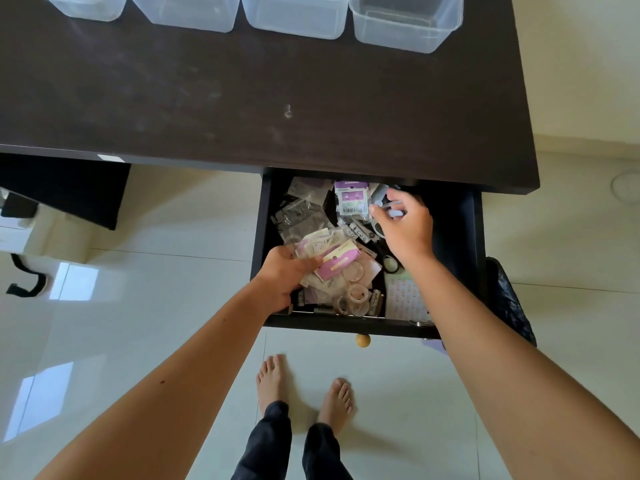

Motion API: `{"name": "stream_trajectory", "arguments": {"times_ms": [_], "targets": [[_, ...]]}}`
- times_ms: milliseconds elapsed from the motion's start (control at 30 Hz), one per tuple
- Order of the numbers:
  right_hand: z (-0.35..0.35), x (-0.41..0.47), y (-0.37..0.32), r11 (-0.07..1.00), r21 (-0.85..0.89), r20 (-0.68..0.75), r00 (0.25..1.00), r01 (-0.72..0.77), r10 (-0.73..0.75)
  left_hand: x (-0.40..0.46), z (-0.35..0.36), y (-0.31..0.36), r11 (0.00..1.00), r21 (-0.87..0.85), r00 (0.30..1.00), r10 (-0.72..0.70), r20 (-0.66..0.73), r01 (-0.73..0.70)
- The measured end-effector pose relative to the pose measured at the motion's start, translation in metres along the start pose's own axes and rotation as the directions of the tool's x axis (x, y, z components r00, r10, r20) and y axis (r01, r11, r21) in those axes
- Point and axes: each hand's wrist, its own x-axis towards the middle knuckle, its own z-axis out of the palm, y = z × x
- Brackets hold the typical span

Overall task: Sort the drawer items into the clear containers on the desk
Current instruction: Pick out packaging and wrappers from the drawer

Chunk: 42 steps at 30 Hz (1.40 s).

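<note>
Two hands are down in the open drawer (457, 237), which sticks out from under the desk's (242, 98) near edge at its right end. It's stuffed with small stuff: clear plastic packets (304, 216) toward the back left, a purple-and-white packet (350, 197) at the back, tape rolls (356, 294) along the front wall, plus a pale dotted sheet (401, 299) in the front right corner. Left hand (282, 275) is near the front left, fingers curled round a bunch of pink and clear packets (332, 258), thumb on top. Right hand (405, 223) is further back, fingers bent and pinching a few small whitish bits (393, 207); too tiny to say what they are.

Up on the desk, four clear containers (298, 15) sit in a row along the far edge, well apart from the drawer. Round wooden knob (362, 340) on the drawer front, bare feet (304, 389) on the pale tile floor (138, 271) below, and a dark plastic bag (509, 299) just right of the drawer.
</note>
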Motion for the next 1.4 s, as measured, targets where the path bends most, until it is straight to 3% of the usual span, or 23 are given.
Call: {"name": "stream_trajectory", "arguments": {"times_ms": [200, 467, 600, 1000, 1200, 1400], "targets": [[0.019, 0.010, 0.002, 0.993, -0.115, 0.016, 1.000, -0.005, 0.007, 0.000, -0.001, 0.001, 0.999, -0.031, 0.999, -0.008, 0.035, 0.009], [0.014, -0.004, 0.009, 0.942, -0.298, 0.069, 0.988, 0.152, -0.138, 0.002, 0.000, 0.001, 0.999, -0.054, 1.000, -0.008, 0.017, 0.009], [0.007, -0.004, 0.008, 0.935, -0.322, 0.113, 0.987, 0.146, -0.115, 0.003, 0.001, 0.000, 0.998, -0.056, 1.000, -0.011, 0.013, 0.012], [0.004, -0.001, -0.002, 0.992, -0.098, 0.179, 0.982, 0.074, -0.055, 0.002, 0.002, 0.001, 0.996, -0.088, 1.000, -0.011, 0.009, 0.012], [-0.003, 0.002, -0.013, 0.997, 0.066, 0.225, 0.974, -0.032, 0.016, 0.002, 0.002, 0.001, 0.995, -0.103, 1.000, -0.019, 0.008, 0.020], [-0.009, 0.004, -0.015, 0.992, 0.084, 0.394, 0.917, -0.094, 0.054, 0.002, 0.000, 0.000, 0.994, -0.104, 1.000, -0.029, 0.008, 0.030]]}}
